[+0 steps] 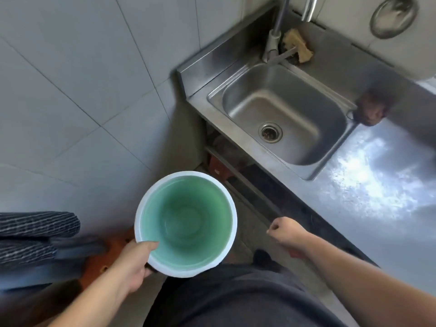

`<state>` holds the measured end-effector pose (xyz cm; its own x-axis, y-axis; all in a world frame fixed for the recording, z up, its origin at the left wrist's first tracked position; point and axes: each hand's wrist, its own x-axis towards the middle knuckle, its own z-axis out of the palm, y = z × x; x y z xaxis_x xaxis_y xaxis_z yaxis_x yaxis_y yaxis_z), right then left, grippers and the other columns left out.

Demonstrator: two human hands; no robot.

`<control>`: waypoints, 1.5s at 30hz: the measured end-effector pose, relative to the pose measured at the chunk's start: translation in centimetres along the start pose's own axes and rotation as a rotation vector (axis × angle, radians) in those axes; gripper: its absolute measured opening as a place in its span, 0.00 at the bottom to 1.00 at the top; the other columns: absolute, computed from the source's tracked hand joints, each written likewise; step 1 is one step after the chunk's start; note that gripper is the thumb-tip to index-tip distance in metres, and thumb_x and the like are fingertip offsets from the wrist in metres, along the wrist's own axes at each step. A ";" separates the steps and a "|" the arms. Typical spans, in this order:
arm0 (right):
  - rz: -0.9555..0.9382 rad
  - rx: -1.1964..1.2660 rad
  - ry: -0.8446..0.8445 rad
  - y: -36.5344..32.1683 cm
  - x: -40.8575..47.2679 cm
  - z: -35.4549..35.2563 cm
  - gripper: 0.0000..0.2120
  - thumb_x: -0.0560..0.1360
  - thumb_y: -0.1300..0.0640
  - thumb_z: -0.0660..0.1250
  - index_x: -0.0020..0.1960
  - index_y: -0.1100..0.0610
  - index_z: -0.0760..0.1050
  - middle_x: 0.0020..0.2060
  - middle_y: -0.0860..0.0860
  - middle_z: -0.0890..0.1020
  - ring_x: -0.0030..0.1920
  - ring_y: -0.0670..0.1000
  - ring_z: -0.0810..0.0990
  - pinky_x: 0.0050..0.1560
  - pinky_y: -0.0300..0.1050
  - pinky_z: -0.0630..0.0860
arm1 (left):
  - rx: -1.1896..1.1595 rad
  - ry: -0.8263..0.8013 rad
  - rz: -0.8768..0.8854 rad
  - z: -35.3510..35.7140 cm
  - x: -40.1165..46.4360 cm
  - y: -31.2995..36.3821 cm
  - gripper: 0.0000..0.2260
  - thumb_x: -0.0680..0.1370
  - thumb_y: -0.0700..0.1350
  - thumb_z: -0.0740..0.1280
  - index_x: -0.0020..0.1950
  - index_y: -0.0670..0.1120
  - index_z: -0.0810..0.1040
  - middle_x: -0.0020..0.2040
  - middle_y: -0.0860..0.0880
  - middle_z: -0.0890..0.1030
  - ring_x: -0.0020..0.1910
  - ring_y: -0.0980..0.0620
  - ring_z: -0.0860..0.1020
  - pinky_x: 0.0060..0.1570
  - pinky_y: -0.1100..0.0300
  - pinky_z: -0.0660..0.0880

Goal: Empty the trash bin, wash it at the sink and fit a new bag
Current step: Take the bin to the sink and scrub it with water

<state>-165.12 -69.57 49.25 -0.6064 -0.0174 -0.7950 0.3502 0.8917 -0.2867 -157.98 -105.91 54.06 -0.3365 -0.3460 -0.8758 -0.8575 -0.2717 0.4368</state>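
Observation:
A round trash bin, green inside with a pale blue-white rim, hangs upright and bare of any bag in front of me. My left hand grips its near-left rim, thumb over the inside wall. My right hand hovers to the bin's right with fingers curled, holding nothing. The steel sink lies ahead to the upper right, its basin dry-looking with a drain strainer at the bottom. The tap rises at the sink's back edge.
A yellow sponge lies behind the tap. A dark brown scrubber sits on the steel counter right of the basin. Tiled wall on the left. Striped dark fabric at the left edge. A shelf with red items under the sink.

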 end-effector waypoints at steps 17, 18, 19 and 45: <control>0.032 0.009 -0.034 -6.7 1.0 0.1 0.10 0.71 0.53 0.63 0.33 0.57 0.73 0.30 0.50 0.73 0.37 0.54 0.72 0.35 0.44 0.67 | 0.292 -0.621 0.084 5.1 -6.9 26.7 0.16 0.71 0.37 0.66 0.57 0.40 0.82 0.54 0.39 0.85 0.50 0.41 0.85 0.38 0.50 0.84; 0.022 0.016 -0.020 -6.9 1.3 -0.5 0.10 0.71 0.53 0.62 0.37 0.59 0.76 0.33 0.52 0.76 0.38 0.54 0.73 0.37 0.44 0.69 | 0.298 -0.639 0.083 6.6 -7.1 27.3 0.16 0.71 0.37 0.65 0.58 0.40 0.81 0.55 0.39 0.85 0.51 0.41 0.85 0.39 0.48 0.84; 0.009 0.024 -0.006 -7.0 1.7 -1.1 0.11 0.71 0.52 0.62 0.40 0.60 0.78 0.36 0.52 0.78 0.38 0.54 0.75 0.38 0.45 0.70 | 0.311 -0.654 0.087 8.2 -7.3 27.8 0.16 0.72 0.37 0.65 0.59 0.41 0.81 0.55 0.40 0.85 0.51 0.41 0.85 0.42 0.47 0.84; 0.071 0.231 -0.064 -7.9 7.0 -12.5 0.13 0.75 0.51 0.64 0.48 0.58 0.82 0.48 0.55 0.84 0.44 0.52 0.75 0.44 0.41 0.69 | 0.524 -0.476 0.027 34.8 4.3 34.7 0.14 0.81 0.35 0.61 0.66 0.39 0.73 0.55 0.39 0.83 0.45 0.42 0.83 0.27 0.49 0.81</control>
<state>-181.05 -71.14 52.60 -0.5304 0.0060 -0.8477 0.5488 0.7646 -0.3379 -202.68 -85.55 58.33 -0.3909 0.1157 -0.9131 -0.8807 0.2412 0.4076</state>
